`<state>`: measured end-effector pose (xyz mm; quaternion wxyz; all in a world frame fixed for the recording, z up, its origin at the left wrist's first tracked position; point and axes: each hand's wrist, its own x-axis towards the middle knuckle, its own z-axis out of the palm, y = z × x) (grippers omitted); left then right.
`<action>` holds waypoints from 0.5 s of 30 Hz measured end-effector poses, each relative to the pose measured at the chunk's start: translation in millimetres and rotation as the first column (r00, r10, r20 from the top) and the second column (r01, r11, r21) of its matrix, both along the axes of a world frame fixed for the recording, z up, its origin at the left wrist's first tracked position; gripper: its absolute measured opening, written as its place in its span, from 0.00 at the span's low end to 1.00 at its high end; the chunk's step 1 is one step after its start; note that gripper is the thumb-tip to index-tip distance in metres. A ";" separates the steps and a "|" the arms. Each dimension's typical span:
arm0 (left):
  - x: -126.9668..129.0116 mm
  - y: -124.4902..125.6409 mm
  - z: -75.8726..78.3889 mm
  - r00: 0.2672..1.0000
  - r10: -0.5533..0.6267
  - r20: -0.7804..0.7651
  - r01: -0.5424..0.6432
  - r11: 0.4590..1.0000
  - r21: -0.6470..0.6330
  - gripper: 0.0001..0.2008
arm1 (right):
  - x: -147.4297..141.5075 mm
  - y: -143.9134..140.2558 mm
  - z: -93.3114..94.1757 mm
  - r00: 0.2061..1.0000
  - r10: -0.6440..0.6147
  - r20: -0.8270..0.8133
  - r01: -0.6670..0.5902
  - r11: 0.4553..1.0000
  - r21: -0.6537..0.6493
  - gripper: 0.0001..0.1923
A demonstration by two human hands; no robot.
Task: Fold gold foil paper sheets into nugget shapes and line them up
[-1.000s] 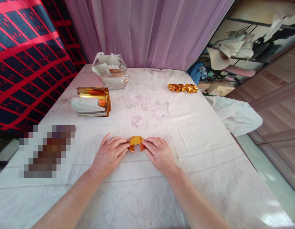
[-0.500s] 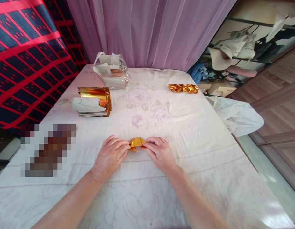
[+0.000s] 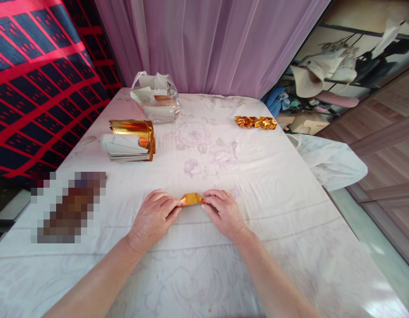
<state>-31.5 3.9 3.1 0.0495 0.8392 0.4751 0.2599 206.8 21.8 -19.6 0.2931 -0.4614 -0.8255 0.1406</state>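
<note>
A lilac curtain [image 3: 207,44] hung behind the table [image 3: 290,212], a red-and-navy checked cloth [image 3: 35,79] at left, wooden flooring [image 3: 386,145] and cluttered shelves [image 3: 340,66] at right.

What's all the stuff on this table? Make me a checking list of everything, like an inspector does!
surface: table under a pale flowered cloth.
job's things: small folded gold paper, flat on the cloth between both hands.
clutter: stack of gold-and-white sheets at the left, top ones curled; clear plastic bag of paper at the back; row of finished gold pieces at the far right; a blurred patch at the left edge.
grippers: left hand and right hand each pinch one end of the gold paper.
cables: nothing seen.
surroundings: purple curtain, red-and-dark patterned fabric, shelf with hats, wooden floor.
</note>
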 end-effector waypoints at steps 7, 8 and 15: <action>1.9 -1.6 -0.6 1.000 0.021 0.000 -0.021 1.000 -0.005 0.07 | -1.3 0.8 -0.7 1.000 -0.016 0.002 0.016 1.000 -0.012 0.05; 2.0 -1.6 -0.9 1.000 0.014 -0.004 -0.014 1.000 -0.018 0.07 | -1.4 0.9 -0.6 1.000 -0.017 -0.003 0.017 1.000 -0.015 0.05; 5.1 -2.4 -4.0 0.998 -0.022 -0.051 0.017 0.996 -0.091 0.08 | -0.9 1.5 1.4 1.000 -0.005 -0.025 0.004 1.000 -0.028 0.07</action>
